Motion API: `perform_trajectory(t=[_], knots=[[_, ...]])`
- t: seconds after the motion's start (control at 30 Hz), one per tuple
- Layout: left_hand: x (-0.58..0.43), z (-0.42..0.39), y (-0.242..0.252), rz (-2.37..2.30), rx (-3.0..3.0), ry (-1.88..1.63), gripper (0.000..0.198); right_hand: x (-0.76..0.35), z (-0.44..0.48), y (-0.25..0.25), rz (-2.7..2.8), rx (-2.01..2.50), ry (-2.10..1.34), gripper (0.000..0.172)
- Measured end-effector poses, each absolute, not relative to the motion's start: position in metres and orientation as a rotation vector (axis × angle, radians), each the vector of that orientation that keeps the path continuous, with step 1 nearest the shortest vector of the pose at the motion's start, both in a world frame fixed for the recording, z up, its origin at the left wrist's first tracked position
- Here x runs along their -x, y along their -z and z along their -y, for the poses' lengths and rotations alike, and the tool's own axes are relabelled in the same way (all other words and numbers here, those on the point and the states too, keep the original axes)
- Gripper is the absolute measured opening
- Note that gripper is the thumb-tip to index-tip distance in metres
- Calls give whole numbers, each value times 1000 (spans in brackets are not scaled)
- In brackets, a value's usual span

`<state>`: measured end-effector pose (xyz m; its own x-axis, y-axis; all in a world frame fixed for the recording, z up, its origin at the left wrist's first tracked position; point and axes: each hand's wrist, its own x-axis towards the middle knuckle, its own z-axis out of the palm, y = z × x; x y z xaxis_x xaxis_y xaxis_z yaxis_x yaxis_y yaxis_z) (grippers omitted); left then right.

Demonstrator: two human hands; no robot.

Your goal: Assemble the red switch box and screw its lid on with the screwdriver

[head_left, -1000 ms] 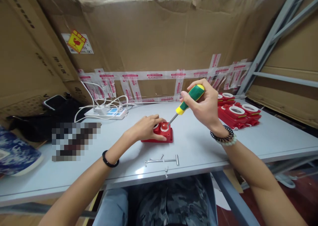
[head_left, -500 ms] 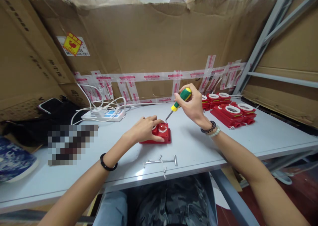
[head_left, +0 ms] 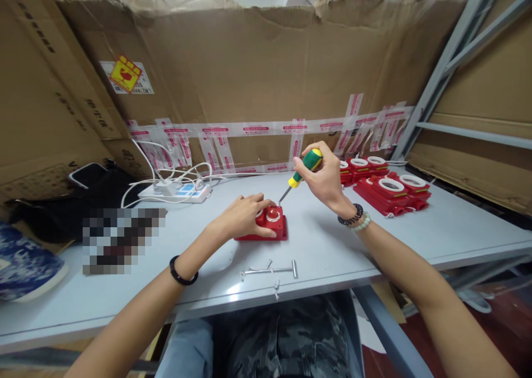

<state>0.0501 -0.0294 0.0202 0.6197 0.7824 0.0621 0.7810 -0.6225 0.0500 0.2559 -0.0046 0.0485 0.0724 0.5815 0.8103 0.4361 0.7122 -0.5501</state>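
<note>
On the table lies a red box-shaped housing (head_left: pixel 281 229) with a red dome in a pale ring on its top. My left hand (head_left: pixel 245 217) is wrapped over its left part, thumb in front and fingers behind, and hides much of it. My right hand (head_left: pixel 326 175) is closed around the green and yellow handle of a screwdriver (head_left: pixel 296 179). Its shaft slants down to the left, with the tip at a small screw at the housing's back right corner. In front of the housing lie a metal T-shaped tool (head_left: pixel 270 270) and a few small screws (head_left: pixel 276 288).
More red housings (head_left: pixel 386 195) with white rings stand at the right back. A white power strip (head_left: pixel 183 192) with tangled cables sits at the left back. Further left are a black bag (head_left: pixel 103 187) and a blue patterned shoe (head_left: pixel 29 267). Cardboard (head_left: pixel 233 62) walls the back.
Both hands keep their holds on the housing and the screwdriver. The whole view has shifted slightly; the screwdriver tip stays at the same corner.
</note>
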Motion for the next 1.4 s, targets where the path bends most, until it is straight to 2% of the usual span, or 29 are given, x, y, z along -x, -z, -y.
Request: perform_trajectory(t=[0.53,0.77,1.4], knots=[[-51,29,-19,-1368,-2819,-127,68,-247,10,-50,1683,850,-68,14],[-50,30,-20,-1341,-2826,-137,66,-237,10,-52,1752,872,75,12],[-49,29,-20,-1328,-2819,-136,68,-244,9,-57,1660,939,71,11]])
